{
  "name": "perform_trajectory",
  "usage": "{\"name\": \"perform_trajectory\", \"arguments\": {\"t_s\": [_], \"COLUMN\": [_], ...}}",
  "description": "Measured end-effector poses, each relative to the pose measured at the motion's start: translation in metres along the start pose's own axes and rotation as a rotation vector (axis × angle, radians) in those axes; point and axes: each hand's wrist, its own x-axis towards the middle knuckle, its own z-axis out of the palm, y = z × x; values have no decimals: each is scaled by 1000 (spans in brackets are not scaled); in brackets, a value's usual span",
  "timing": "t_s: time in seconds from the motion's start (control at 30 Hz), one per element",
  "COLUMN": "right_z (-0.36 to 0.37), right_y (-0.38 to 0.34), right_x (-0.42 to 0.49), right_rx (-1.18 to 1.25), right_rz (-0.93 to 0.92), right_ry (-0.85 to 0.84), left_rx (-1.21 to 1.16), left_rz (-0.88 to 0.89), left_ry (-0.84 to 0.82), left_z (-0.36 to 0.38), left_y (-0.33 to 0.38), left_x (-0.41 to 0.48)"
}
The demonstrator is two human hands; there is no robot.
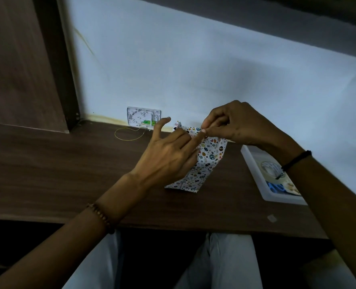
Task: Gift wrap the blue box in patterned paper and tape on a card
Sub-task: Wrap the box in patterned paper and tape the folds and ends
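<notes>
Patterned paper (210, 155) stands folded on the desk (58, 174) between the hands; the left hand (168, 155) presses it with a straight forefinger, the right hand (235, 124) pinches its top edge.

Both forearms reach toward the far side. The left hand (168, 155) lies back-up, fingers spread, one fingertip meeting the right hand (235, 124), whose curled fingers seem to pinch the white patterned wrapping paper (209, 155).

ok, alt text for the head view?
Left hand steadies a parcel in patterned paper on a dark wooden desk while the right hand pinches its top edge. A white tray with a tape roll sits to its right.
</notes>
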Motion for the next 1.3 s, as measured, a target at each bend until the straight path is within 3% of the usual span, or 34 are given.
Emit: {"name": "perform_trajectory", "arguments": {"t_s": [0.57, 0.77, 0.93, 1.3], "right_z": [-2, 13, 29, 38], "right_y": [8, 5, 6, 10], "right_x": [-2, -6, -16, -20], "right_rx": [155, -219, -732, -754], "right_rz": [16, -209, -433, -360], "right_ry": [5, 199, 203, 101], "left_rx": [54, 22, -18, -18], "left_rz": [36, 53, 49, 38], "left_ry": [27, 64, 90, 90], "left_z": [7, 6, 7, 7], "left_y": [4, 2, 1, 0], "left_x": [-3, -5, -6, -4]}}
